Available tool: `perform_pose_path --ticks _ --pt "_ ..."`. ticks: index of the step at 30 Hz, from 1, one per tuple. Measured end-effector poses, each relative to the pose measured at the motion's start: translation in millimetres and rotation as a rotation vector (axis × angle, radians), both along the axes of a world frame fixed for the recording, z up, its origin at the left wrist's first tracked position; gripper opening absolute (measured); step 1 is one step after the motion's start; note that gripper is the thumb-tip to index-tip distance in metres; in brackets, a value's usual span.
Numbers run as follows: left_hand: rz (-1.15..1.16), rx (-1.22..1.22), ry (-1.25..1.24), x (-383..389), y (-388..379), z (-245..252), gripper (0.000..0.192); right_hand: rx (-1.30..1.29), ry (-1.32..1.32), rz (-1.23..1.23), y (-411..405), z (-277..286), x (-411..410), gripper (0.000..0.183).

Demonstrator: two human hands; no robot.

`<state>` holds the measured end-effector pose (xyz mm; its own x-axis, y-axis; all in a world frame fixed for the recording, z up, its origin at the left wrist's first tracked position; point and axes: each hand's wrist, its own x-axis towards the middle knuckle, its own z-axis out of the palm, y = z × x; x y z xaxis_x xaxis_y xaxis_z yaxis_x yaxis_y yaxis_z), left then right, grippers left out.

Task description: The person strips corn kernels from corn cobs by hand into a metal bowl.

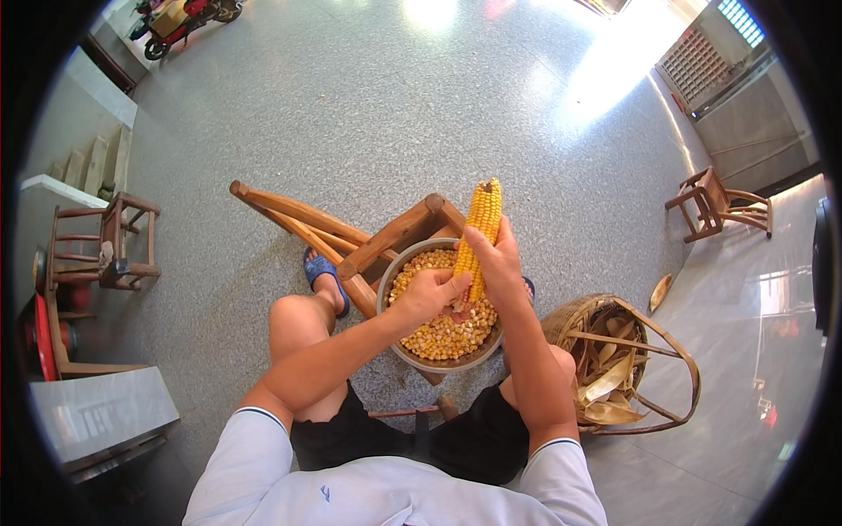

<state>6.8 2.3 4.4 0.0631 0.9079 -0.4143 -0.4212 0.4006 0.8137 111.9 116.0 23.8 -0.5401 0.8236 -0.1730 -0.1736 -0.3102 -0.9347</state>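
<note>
A yellow ear of dried corn [482,220] stands tilted above a metal basin [387,266]. Around its middle my right hand [498,263] is closed. My left hand [431,296] grips its lower end, thumb against the kernels, where some of the cob looks bare. Loose corn kernels [441,338], yellow with paler ones among them, fill much of the basin below. The basin rests on a wooden chair [388,246] that lies tipped over between my legs, its long poles pointing to the upper left.
Right of my knee, a woven bamboo basket [585,315] with a tall handle holds dry corn husks [612,378]. One husk [660,292] lies on the floor beyond. Small wooden chairs [707,204] stand at both sides; a red motorbike [187,23] is far off, upper left.
</note>
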Motion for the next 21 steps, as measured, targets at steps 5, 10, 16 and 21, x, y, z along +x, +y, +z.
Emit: perform_pose_path --ticks 5,10,16,21 --pt "0.038 0.038 -0.099 -0.2 -1.5 -0.5 0.039 0.009 -0.014 0.008 -0.7 0.1 -0.2 0.030" --pt "0.018 0.093 -0.096 -0.2 -0.6 -0.8 0.037 -0.101 0.011 -0.004 7.6 -5.5 3.4 0.027" --pt "-0.030 0.147 -0.016 0.2 0.6 4.3 0.039 -0.039 0.001 -0.017 7.1 -5.8 3.1 0.027" --pt "0.021 0.003 -0.068 0.9 1.2 6.4 0.039 0.125 -0.114 -0.017 1.3 -7.0 -0.4 0.030"
